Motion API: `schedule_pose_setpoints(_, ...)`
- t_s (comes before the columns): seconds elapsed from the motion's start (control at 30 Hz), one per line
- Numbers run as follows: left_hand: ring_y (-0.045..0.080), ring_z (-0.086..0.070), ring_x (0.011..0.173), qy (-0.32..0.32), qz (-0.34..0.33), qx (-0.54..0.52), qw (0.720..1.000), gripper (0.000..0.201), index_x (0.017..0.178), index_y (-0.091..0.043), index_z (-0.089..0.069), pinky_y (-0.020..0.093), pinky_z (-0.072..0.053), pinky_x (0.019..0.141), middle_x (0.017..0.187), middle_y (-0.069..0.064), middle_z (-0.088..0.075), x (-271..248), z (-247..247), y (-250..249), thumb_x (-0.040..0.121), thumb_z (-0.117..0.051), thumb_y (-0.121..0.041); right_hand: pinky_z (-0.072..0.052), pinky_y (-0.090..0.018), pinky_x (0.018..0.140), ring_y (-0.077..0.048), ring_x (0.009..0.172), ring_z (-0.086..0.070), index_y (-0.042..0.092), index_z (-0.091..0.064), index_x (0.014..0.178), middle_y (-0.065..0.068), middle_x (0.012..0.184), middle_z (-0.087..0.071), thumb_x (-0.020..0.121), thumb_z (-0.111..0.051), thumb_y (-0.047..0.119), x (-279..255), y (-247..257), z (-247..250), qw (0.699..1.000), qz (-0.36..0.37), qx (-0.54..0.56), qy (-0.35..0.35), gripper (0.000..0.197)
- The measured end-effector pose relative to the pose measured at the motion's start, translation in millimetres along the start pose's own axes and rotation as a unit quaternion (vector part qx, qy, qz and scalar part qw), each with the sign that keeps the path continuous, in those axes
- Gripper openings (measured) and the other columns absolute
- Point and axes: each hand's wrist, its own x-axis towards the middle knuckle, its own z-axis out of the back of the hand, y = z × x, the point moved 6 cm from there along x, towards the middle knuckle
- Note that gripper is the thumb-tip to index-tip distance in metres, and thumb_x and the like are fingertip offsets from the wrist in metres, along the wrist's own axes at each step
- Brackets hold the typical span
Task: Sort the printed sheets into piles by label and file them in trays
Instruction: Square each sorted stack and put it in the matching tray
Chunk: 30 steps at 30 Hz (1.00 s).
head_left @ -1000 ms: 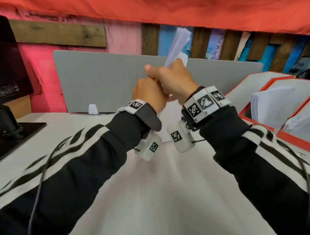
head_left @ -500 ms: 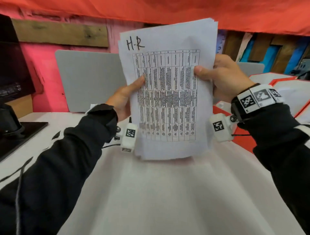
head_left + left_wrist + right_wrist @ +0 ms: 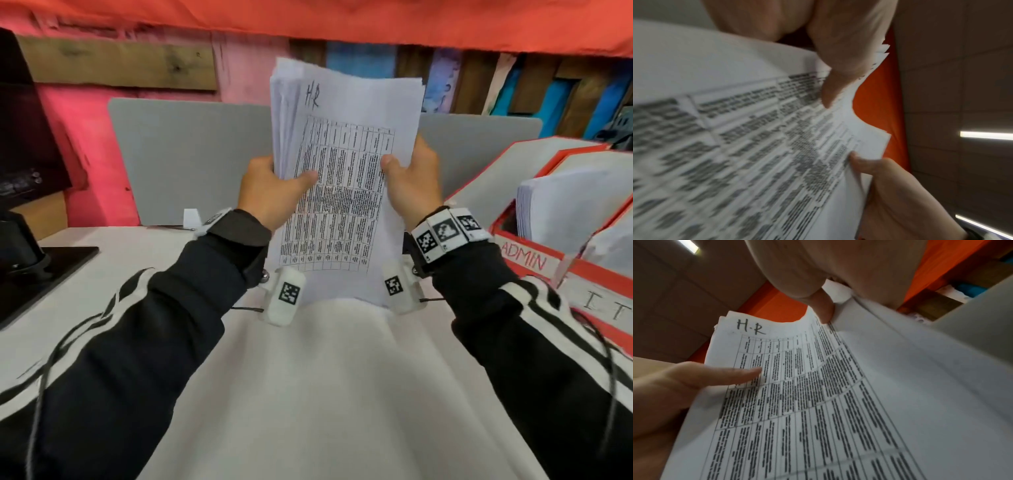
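A stack of printed sheets (image 3: 346, 178) stands upright in front of me above the white desk, its top page marked "HR" over a table of text. My left hand (image 3: 274, 192) grips the stack's left edge, thumb across the front. My right hand (image 3: 411, 181) grips the right edge, thumb on the front. The sheets (image 3: 756, 146) fill the left wrist view, with my left hand (image 3: 838, 65) above them. In the right wrist view my right hand (image 3: 818, 288) pinches the "H-R" sheets (image 3: 818, 402). Red trays (image 3: 534, 260) labelled "ADMIN" and "IT" stand at the right, with paper in the ADMIN one.
A grey divider panel (image 3: 191, 161) runs along the back of the desk (image 3: 325, 394). A dark monitor base (image 3: 30, 260) sits at the left edge. The red trays take up the right side.
The stack has turned from edge-on in both fists to facing me. It then dropped slightly and its left edge fanned out, with both hands now gripping lower on the sides.
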Motion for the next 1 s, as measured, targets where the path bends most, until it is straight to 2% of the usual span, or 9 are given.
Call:
schedule_pose_setpoints(0.13, -0.004, -0.070, 0.086, 0.029, 0.032, -0.050, 0.998, 0.022, 0.099, -0.025, -0.068, 0.021, -0.058, 0.087, 0.099, -0.008, -0.073, -17, 4, 25, 0.084, -0.082, -0.019, -0.057, -0.043, 0.102, -0.015, 0.109, -0.072, 0.015, -0.068, 0.127, 0.003, 0.119, -0.075, 0.095, -0.073, 0.014, -10, -24, 0, 0.997, -0.015, 0.069, 0.027, 0.032)
schedule_pose_setpoints(0.23, -0.030, -0.051, 0.060, 0.016, 0.034, -0.071, 0.997, 0.032, 0.082, -0.031, -0.051, -0.005, -0.043, 0.067, 0.086, -0.020, -0.056, -27, 0, 34, 0.088, -0.077, -0.013, -0.057, -0.044, 0.102, -0.015, 0.109, -0.073, 0.015, -0.069, 0.124, 0.002, 0.117, -0.076, 0.086, -0.082, 0.008, -16, -34, 0, 0.994, -0.037, 0.083, 0.063, 0.040)
schedule_pose_setpoints(0.37, 0.001, -0.072, 0.088, -0.001, 0.030, -0.072, 0.997, 0.024, 0.097, -0.013, -0.071, 0.030, -0.059, 0.091, 0.094, -0.008, -0.076, -17, 4, 31, 0.078, -0.086, -0.016, -0.059, -0.041, 0.100, -0.014, 0.105, -0.074, 0.011, -0.071, 0.120, 0.000, 0.115, -0.076, 0.087, -0.080, 0.005, -13, -32, 3, 0.994, -0.031, 0.089, 0.052, 0.035)
schedule_pose_setpoints(0.53, 0.009, -0.071, 0.101, 0.031, 0.070, -0.099, 0.992, 0.048, 0.109, -0.013, -0.070, 0.037, -0.053, 0.101, 0.106, -0.004, -0.076, -13, 3, 46, 0.067, -0.093, -0.021, -0.057, -0.051, 0.101, -0.020, 0.111, -0.073, 0.009, -0.068, 0.124, -0.004, 0.121, -0.075, 0.088, -0.079, 0.006, -14, -42, 1, 0.992, -0.041, 0.093, 0.078, 0.038)
schedule_pose_setpoints(0.63, -0.004, -0.063, 0.087, 0.031, 0.102, -0.081, 0.991, 0.037, 0.097, -0.016, -0.061, 0.019, -0.051, 0.091, 0.100, -0.008, -0.069, -18, 1, 66, 0.074, -0.089, -0.025, -0.058, -0.048, 0.101, -0.018, 0.110, -0.073, 0.008, -0.067, 0.128, -0.002, 0.121, -0.075, 0.088, -0.080, 0.008, -27, -55, -2, 0.992, -0.042, 0.077, 0.091, 0.042)
schedule_pose_setpoints(0.7, 0.008, -0.061, 0.099, 0.018, 0.089, -0.057, 0.994, 0.059, 0.110, -0.009, -0.057, 0.028, -0.048, 0.097, 0.110, -0.003, -0.064, -17, 0, 65, 0.072, -0.090, -0.038, -0.058, -0.043, 0.101, -0.017, 0.110, -0.073, 0.007, -0.068, 0.125, -0.002, 0.119, -0.075, 0.092, -0.076, 0.007, -25, -53, -3, 0.993, -0.023, 0.072, 0.087, 0.034)
schedule_pose_setpoints(0.8, 0.019, -0.051, 0.119, -0.005, 0.100, -0.046, 0.994, 0.078, 0.134, -0.001, -0.044, 0.031, -0.038, 0.103, 0.122, 0.000, -0.053, -16, -2, 57, 0.077, -0.088, -0.031, -0.057, -0.033, 0.097, -0.014, 0.110, -0.071, 0.014, -0.066, 0.123, 0.002, 0.117, -0.073, 0.096, -0.071, 0.006, -19, -48, -6, 0.994, -0.007, 0.067, 0.084, 0.029)
schedule_pose_setpoints(0.93, 0.006, -0.042, 0.100, 0.043, 0.124, -0.039, 0.991, 0.032, 0.106, -0.012, -0.053, 0.027, -0.036, 0.095, 0.086, -0.021, -0.038, -33, -12, 55, 0.087, -0.078, -0.018, -0.055, -0.018, 0.084, 0.001, 0.100, -0.071, 0.015, -0.066, 0.124, 0.010, 0.112, -0.073, 0.095, -0.072, 0.010, -28, -69, -9, 0.992, -0.040, 0.057, 0.108, 0.029)
schedule_pose_setpoints(1.0, 0.005, -0.048, 0.090, 0.056, 0.114, -0.034, 0.991, 0.035, 0.085, -0.023, -0.043, 0.020, -0.036, 0.089, 0.084, -0.019, -0.044, -30, -11, 63, 0.087, -0.078, -0.019, -0.054, -0.016, 0.081, 0.004, 0.095, -0.070, 0.010, -0.067, 0.125, 0.008, 0.110, -0.074, 0.095, -0.074, 0.012, -28, -73, -8, 0.992, -0.044, 0.039, 0.111, 0.031)
